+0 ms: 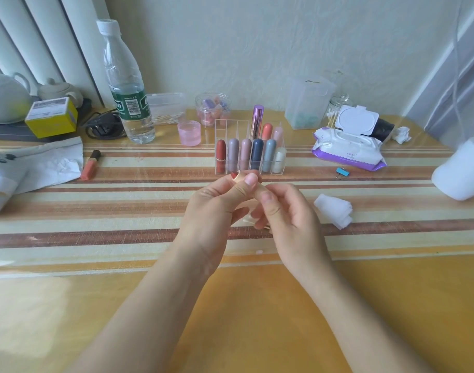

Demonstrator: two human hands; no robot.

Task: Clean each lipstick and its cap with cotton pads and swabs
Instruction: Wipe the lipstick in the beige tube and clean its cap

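Note:
An uncapped lipstick [237, 176] with a gold collar and a red tip is held at the table's centre. My left hand [217, 203] grips its upper part, thumb along the tube. My right hand [281, 214] pinches its lower end, and a cotton swab [248, 220] pokes out below the fingers. A folded white cotton pad [334, 210] lies to the right on the striped cloth. Behind the hands stands a clear organizer [249, 149] with several capped lipsticks. One orange lipstick [90, 166] lies on the table at the left.
A water bottle [126, 84] stands back left beside a yellow box [51, 117] and a teapot. A pink jar [189, 133], a wet-wipe pack [347, 146], a swab jar [335, 111], a blue clip [342, 172] and a white object [462, 170] at the right edge surround the work spot.

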